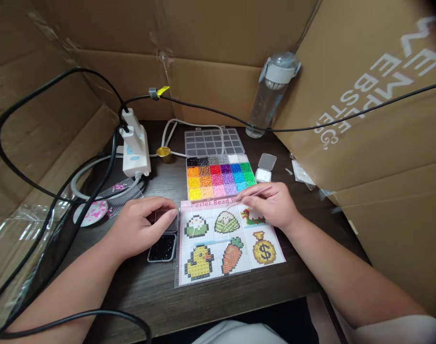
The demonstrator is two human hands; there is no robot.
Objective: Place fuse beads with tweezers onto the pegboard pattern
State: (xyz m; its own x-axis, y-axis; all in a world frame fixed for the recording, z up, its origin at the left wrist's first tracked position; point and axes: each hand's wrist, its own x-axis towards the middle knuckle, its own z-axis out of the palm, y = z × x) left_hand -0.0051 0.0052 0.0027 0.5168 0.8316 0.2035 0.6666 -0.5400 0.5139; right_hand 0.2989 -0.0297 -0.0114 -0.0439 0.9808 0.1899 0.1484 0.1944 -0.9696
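Note:
My right hand (270, 203) is closed on pink tweezers (256, 192), whose tips point left over the top of the pattern sheet (220, 239). The sheet shows a duck, a carrot, a money bag and other bead pictures, with a clear pegboard (177, 267) over its left part. My left hand (149, 222) has its fingers curled at the lid of a small case of black beads (162, 248), left of the sheet. Whether it grips the lid is hard to tell. Behind the sheet stands an open sorting box (218, 181) of beads in many colours.
A power strip (135, 155) with black cables stands at the left, near a disc with pink beads (92, 212). A small case of white beads (263, 175) lies right of the box. A water bottle (271, 95) stands behind. Cardboard walls (211, 86) surround the table.

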